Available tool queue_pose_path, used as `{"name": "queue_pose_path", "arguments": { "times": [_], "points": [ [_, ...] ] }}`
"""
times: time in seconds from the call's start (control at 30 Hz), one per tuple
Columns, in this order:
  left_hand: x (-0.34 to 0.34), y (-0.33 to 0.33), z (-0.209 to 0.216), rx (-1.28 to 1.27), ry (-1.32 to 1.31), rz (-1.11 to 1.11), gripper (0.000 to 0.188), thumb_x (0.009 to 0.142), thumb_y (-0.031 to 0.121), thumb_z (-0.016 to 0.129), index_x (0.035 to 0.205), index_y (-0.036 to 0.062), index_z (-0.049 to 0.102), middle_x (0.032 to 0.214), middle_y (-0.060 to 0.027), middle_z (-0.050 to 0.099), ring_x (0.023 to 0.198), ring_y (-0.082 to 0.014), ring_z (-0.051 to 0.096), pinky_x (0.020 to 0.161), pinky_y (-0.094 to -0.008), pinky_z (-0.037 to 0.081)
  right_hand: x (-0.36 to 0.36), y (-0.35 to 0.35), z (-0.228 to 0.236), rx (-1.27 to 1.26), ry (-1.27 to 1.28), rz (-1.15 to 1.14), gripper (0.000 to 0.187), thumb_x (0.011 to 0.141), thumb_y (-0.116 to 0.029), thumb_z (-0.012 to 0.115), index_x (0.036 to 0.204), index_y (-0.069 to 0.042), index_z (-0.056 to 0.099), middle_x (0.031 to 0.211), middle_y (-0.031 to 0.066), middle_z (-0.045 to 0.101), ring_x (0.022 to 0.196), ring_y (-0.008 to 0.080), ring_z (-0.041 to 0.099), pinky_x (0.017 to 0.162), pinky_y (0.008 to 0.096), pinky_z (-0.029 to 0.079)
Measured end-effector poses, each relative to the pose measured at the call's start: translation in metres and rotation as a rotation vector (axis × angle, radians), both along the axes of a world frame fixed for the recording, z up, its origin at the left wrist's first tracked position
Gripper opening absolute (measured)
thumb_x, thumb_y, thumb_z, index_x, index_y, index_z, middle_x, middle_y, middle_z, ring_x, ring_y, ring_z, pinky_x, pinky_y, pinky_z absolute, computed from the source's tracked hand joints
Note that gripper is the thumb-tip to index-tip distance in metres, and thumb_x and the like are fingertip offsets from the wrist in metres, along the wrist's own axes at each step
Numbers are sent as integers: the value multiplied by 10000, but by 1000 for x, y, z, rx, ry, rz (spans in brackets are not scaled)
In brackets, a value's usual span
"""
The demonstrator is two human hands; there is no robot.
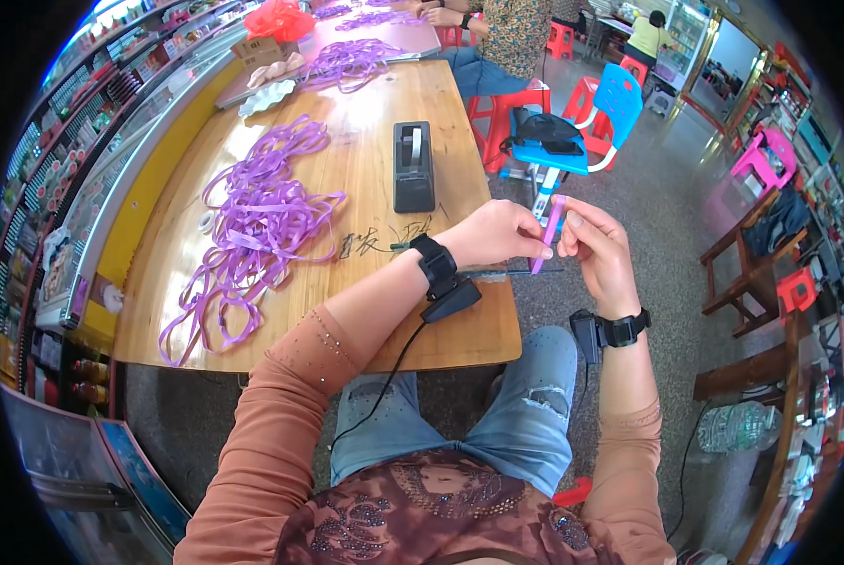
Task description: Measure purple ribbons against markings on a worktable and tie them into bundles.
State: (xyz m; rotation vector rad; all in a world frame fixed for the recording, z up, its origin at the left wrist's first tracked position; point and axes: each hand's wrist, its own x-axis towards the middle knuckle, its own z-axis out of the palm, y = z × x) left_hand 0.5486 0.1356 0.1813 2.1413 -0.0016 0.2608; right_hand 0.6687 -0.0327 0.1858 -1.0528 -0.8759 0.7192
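Just past the table's right edge, a short length of purple ribbon (548,235) stands nearly upright between my two hands. My left hand (499,234) pinches its lower part between thumb and fingers. At its top end, the fingers of my right hand (599,243) are closed on the same ribbon. A large tangled heap of purple ribbons (269,212) lies on the left of the wooden table (365,325). Beyond my left wrist stands a black tape dispenser (413,184) with a roll in it. A thin dark rod (533,272) sticks out past the table edge below my hands.
More purple ribbons (351,61) lie at the table's far end, by a red plastic bag (279,19). A person (511,38) sits there. A blue chair (618,99) holding a black bag and red stools (516,118) stand to the right. Shelves (64,141) line the left.
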Motion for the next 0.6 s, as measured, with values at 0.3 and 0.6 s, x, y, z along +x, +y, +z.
{"name": "queue_pose_path", "arguments": {
  "times": [0.3, 0.6],
  "points": [
    [5, 3, -12, 41, -150, 16, 248, 848, 253, 712, 880, 7, 709, 717, -110, 623, 615, -168, 609, 580, -337, 479, 6, 11, -3, -84, -8, -36, 296, 957, -177, 624, 1209, -25, 649, 765, -18, 595, 667, 55, 549, 605, 206, 451],
    [7, 9, -16, 40, -60, 110, 231, 879, 264, 667, 916, 40, 711, 752, -153, 651, 718, -286, 644, 662, -373, 494, 9, -2, -37, -63, 14, -344, 157, 967, -168, 609, 1080, -59, 609, 717, -17, 552, 602, 62, 511, 561, 214, 436]
  ]
}}
